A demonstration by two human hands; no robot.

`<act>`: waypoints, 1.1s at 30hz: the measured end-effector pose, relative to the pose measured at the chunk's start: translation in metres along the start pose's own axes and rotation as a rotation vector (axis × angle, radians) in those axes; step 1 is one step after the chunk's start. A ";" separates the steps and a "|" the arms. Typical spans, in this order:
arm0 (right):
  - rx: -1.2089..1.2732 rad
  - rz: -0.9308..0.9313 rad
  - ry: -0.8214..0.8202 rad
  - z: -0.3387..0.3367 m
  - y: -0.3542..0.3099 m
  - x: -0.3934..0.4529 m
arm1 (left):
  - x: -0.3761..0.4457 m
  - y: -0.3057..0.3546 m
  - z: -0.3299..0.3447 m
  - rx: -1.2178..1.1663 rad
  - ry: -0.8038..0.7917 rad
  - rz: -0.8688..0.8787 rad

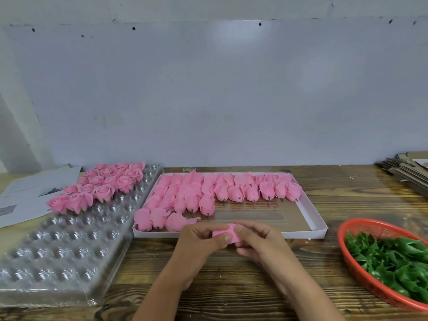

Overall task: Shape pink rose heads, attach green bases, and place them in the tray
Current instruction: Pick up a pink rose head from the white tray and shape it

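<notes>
Pink petals are pinched between both hands above the wooden surface (pixel 231 286), where a single rose head (pixel 225 235) is held just in front of the white box (pixel 310 218) of unshaped buds (pixel 231 188). The left hand (pixel 199 242) is curled round the bloom's near side, thumb laid over it; the right hand (pixel 257 239) grips the other side with thumb and fingers. No green base is seen on this head yet.

Soft petals are judged easy to crush or tear if the thumbs press too hard, and a lopsided bloom could result from uneven spreading. The green bases (pixel 393 258) are piled in the red basket (pixel 347 258) well off to the right, so one hand must be freed for the reach; the shaping may be lost if the remaining grip slackens. Finished roses (pixel 104 184) fill the far rows of the clear tray (pixel 69 246) at left. Neighbouring blooms could be knocked askew when the next is seated beside them, and a loosely fitted base may come away.
</notes>
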State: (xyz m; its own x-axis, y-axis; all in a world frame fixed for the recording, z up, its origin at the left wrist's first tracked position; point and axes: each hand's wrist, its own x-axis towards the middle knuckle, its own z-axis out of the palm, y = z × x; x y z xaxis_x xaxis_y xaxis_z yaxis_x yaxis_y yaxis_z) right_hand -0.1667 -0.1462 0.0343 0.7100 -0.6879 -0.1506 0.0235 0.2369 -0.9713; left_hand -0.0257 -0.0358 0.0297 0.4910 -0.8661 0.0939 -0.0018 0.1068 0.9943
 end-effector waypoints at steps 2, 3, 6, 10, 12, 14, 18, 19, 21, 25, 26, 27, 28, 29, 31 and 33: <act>-0.058 -0.012 0.023 -0.005 -0.001 -0.004 | 0.000 -0.001 0.001 -0.013 0.038 -0.030; -0.098 -0.014 0.043 -0.008 -0.002 -0.008 | 0.000 -0.002 0.001 -0.012 0.049 -0.043; -0.288 -0.053 0.113 -0.029 -0.015 -0.021 | 0.002 -0.004 0.003 0.012 0.053 -0.077; -0.866 -0.206 0.255 -0.075 -0.052 -0.037 | 0.002 -0.004 0.004 -0.038 0.042 -0.114; -1.091 -0.198 0.374 -0.101 -0.074 -0.039 | 0.002 -0.005 0.003 -0.055 0.036 -0.116; -1.244 -0.066 0.421 -0.127 -0.087 -0.035 | 0.001 -0.005 0.002 -0.062 0.033 -0.113; -1.490 0.195 0.402 -0.168 -0.083 -0.016 | 0.000 -0.006 0.001 -0.060 0.042 -0.114; -1.519 0.207 0.404 -0.175 -0.080 -0.011 | 0.000 -0.006 0.000 -0.058 0.044 -0.114; -1.557 0.236 0.365 -0.182 -0.074 -0.007 | 0.000 -0.007 0.000 -0.063 0.045 -0.114; -1.608 0.312 0.193 -0.182 -0.079 -0.007 | 0.000 -0.007 -0.001 -0.076 0.062 -0.113; -1.605 0.324 0.154 -0.182 -0.083 -0.010 | 0.001 -0.008 -0.001 -0.078 0.064 -0.111; -1.599 0.330 0.118 -0.182 -0.086 -0.012 | 0.001 -0.008 0.000 -0.081 0.063 -0.107; -1.591 0.333 0.086 -0.182 -0.089 -0.015 | 0.001 -0.008 0.000 -0.084 0.060 -0.102; -1.591 0.334 0.063 -0.182 -0.091 -0.017 | 0.001 -0.009 0.000 -0.086 0.055 -0.096; -1.632 0.321 0.040 -0.178 -0.089 -0.020 | 0.000 -0.008 -0.001 -0.091 0.048 -0.085; -1.677 0.290 0.045 -0.177 -0.083 -0.020 | 0.000 -0.008 -0.001 -0.100 0.044 -0.076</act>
State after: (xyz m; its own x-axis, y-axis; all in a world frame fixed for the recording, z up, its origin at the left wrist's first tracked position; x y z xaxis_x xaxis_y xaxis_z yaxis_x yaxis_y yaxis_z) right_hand -0.3075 -0.2737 0.0854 0.5373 -0.7799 -0.3212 -0.8276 -0.5609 -0.0225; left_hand -0.0248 -0.0360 0.0220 0.5244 -0.8513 0.0136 0.1228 0.0914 0.9882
